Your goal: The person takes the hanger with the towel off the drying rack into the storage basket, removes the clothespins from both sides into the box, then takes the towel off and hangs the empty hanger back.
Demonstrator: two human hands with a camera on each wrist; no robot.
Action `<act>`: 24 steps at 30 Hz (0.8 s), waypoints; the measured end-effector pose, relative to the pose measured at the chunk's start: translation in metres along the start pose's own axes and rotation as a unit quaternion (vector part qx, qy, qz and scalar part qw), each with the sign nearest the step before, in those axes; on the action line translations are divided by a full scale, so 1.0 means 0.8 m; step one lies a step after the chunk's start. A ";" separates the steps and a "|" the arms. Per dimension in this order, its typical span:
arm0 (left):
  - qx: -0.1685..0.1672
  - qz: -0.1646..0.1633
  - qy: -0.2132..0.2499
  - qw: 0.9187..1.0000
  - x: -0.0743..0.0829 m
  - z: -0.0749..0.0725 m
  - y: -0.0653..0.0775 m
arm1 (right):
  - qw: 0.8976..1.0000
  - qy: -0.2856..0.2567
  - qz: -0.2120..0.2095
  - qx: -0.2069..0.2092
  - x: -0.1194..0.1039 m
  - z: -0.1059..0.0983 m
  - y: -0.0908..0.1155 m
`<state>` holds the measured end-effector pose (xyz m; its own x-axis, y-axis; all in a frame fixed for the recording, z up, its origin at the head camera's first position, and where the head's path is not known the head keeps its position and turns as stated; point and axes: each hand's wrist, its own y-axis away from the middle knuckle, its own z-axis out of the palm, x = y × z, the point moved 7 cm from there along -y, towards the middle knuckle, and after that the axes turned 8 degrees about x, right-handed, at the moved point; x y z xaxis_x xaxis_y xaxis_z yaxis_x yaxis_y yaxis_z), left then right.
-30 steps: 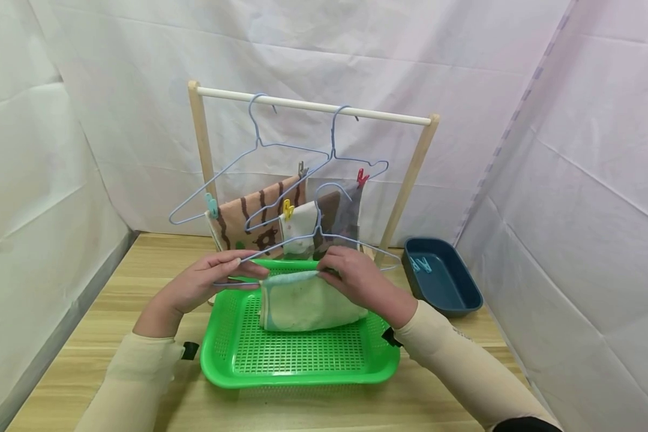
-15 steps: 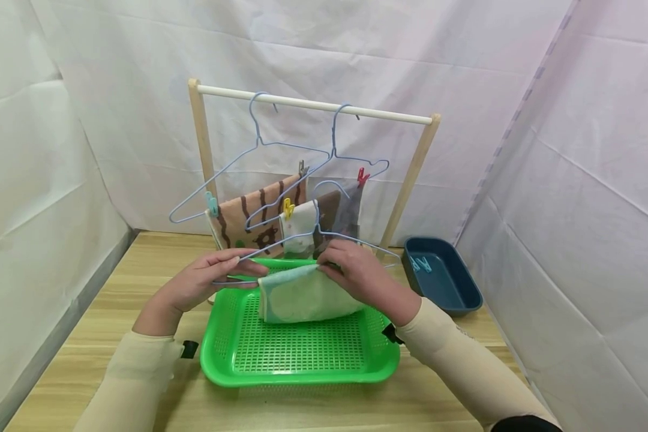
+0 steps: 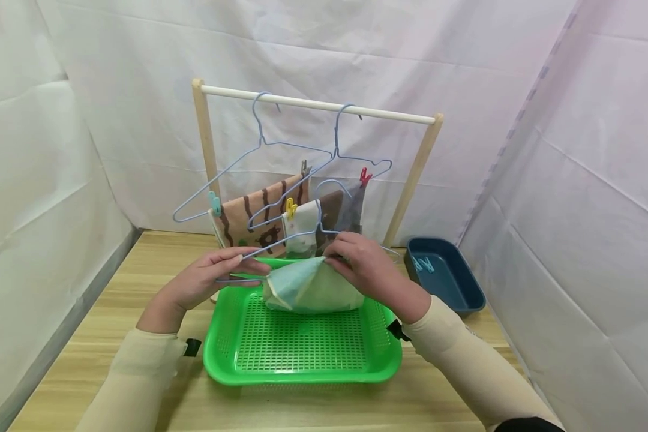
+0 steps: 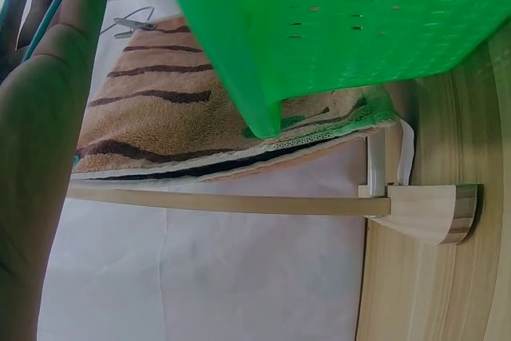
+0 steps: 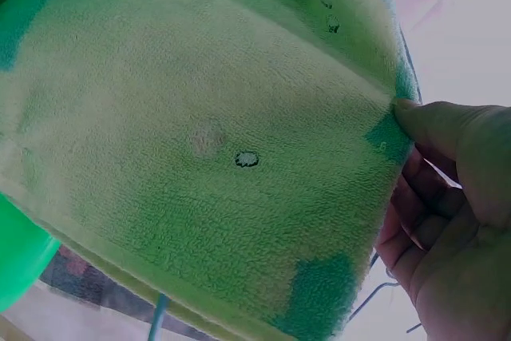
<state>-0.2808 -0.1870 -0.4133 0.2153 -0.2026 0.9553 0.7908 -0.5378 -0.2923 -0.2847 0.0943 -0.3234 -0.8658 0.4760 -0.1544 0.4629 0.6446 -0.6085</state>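
Observation:
A blue wire hanger hangs over the green basket, its left corner gripped by my left hand, thumb on the upper wire. A pale green-yellow towel with light blue edging drapes over the hanger's lower part. My right hand pinches the towel's top edge near the middle. The right wrist view shows thumb and fingers on the edge of this towel. The hanger's right side is partly hidden behind my right hand. In the left wrist view, the left hand is cut off at the frame's edge.
The green basket stands beneath my hands. Behind it, a wooden rack carries two more hangers, with a brown-striped towel and a grey-and-white one held by clothespins. A dark blue bin with light blue clothespins stands at right.
The right hand has drawn the towel's edge upward, so its top now rises in a peak and its lower edge sits higher. The left hand stays nearly still on the hanger.

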 end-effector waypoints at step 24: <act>0.005 -0.008 -0.004 1.000 -0.004 -0.001 -0.001 | 0.998 -0.012 -0.024 0.063 -0.014 -0.041 -0.011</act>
<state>-0.2825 -0.1863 -0.4160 0.2074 -0.1886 0.9599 0.8000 -0.5320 -0.2774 -0.2730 0.1027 -0.2910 -0.8914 0.4311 -0.1399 0.3942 0.5850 -0.7088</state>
